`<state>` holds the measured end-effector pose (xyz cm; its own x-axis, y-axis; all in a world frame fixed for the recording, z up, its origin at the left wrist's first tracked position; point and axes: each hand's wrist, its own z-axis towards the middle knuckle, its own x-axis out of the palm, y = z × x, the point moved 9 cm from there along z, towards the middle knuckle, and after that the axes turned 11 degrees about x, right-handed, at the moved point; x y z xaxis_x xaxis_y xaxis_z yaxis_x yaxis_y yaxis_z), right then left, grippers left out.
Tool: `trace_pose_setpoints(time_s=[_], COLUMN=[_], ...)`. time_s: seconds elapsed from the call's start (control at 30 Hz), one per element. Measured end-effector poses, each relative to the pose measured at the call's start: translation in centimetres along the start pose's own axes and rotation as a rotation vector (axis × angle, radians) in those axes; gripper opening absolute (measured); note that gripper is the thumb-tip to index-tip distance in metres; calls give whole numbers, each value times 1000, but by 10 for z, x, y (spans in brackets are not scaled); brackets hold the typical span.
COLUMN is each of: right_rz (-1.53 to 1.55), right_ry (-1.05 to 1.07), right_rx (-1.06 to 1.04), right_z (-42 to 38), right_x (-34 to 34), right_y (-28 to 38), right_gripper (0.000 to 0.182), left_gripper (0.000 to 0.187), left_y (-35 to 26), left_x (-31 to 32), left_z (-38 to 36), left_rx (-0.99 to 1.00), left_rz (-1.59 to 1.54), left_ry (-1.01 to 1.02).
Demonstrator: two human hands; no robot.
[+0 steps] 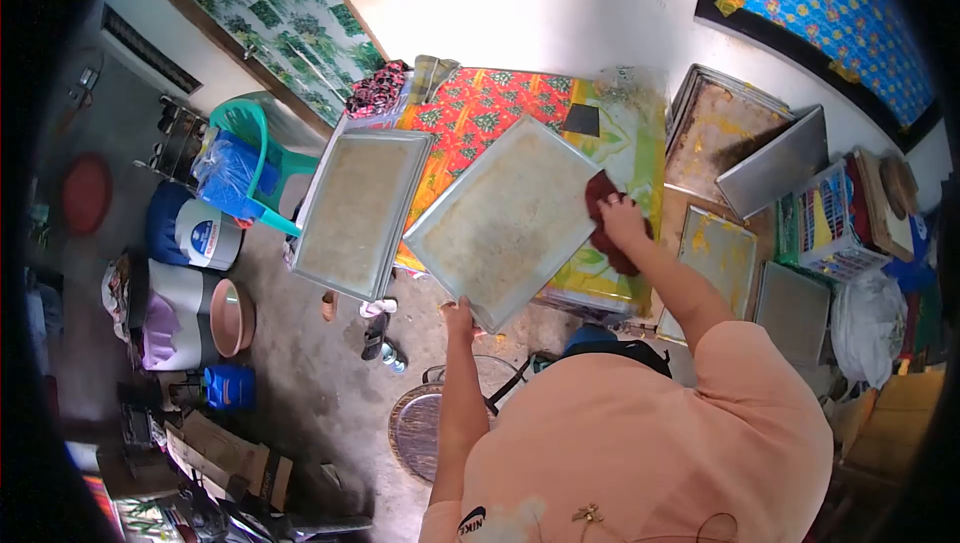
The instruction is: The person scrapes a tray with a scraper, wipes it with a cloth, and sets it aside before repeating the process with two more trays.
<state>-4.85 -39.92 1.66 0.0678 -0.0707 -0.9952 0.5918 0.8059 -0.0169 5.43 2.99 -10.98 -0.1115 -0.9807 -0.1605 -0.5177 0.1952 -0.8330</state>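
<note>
A large metal baking tray (pixel 505 213) is held tilted above the table, its flat face toward me. My left hand (pixel 460 319) grips the tray's near left corner. At the right edge my right hand (pixel 622 221) is closed on a dark red cloth (pixel 605 193), which touches the tray's rim and hangs down beside it. Brownish stains mark the middle of the tray. Another baking tray (pixel 362 208) lies at the table's left end, partly over its edge.
The table has a red and yellow patterned cover (pixel 470 98). Stacked trays (pixel 725 128) and a plastic crate (pixel 825 223) stand at the right. A green chair (pixel 265 158) is at the left. Slippers (pixel 375 333) and a round stool (pixel 415 433) are on the floor.
</note>
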Motion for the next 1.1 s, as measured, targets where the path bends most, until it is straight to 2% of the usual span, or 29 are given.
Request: trace_pose_setpoints(time_s=[0.07,0.1,0.13,0.17,0.23,0.33,0.43,0.53,0.63,0.73,0.8,0.83,0.87,0.97,1.03,1.1], right_rz=[-113,-116,-153,-192,-48,160,345,557,713,748,801,857,913,1013,1109,1162], right_ry=[-19,-69,29,127,71,-8,-6,44,86,22,-19,-25,-33,103,102,48], right_rx=[39,68,135,202,235,250,281,290,335,322,306,301,292,359,376,325], right_z=[22,32,46,56,66,70,54,37,20,13,4,5,6,10,12,19], right_x=[-1,-4,3,11,-6,-30,-39,-18,-12,-9,-2,1,2,18,3,-13], right_y=[-28,-41,-57,-72,-89,-105,-119,-137,-151,-168,-180,-186,-190,-196,-186,-163], right_gripper=[31,22,22,23,25,31,36,37,38,38,38,37,37,37,35,34], left_gripper=[62,64,66,67,69,69,65,60,59,57,54,52,46,39,30,22], left_y=[-3,-6,-8,-12,-26,-90,-92,-78,-78,-91,-110,-128,-159,-230,-285,-322], left_x=[1,0,0,-8,-20,4,74,107,119,120,116,115,113,95,87,74], left_z=[-3,-7,-11,-17,-30,-95,-138,-137,-125,-135,-149,-161,-181,-207,-226,-224], left_rx=[-7,-10,-14,9,58,644,861,965,911,1005,1002,1004,1097,1219,1241,1120], left_rz=[22,36,50,151,349,836,1326,1459,1616,1652,1570,1528,1496,1273,1365,1376], left_ry=[-5,-5,-6,-73,-207,-330,-8,65,174,120,107,100,9,-69,-145,-140])
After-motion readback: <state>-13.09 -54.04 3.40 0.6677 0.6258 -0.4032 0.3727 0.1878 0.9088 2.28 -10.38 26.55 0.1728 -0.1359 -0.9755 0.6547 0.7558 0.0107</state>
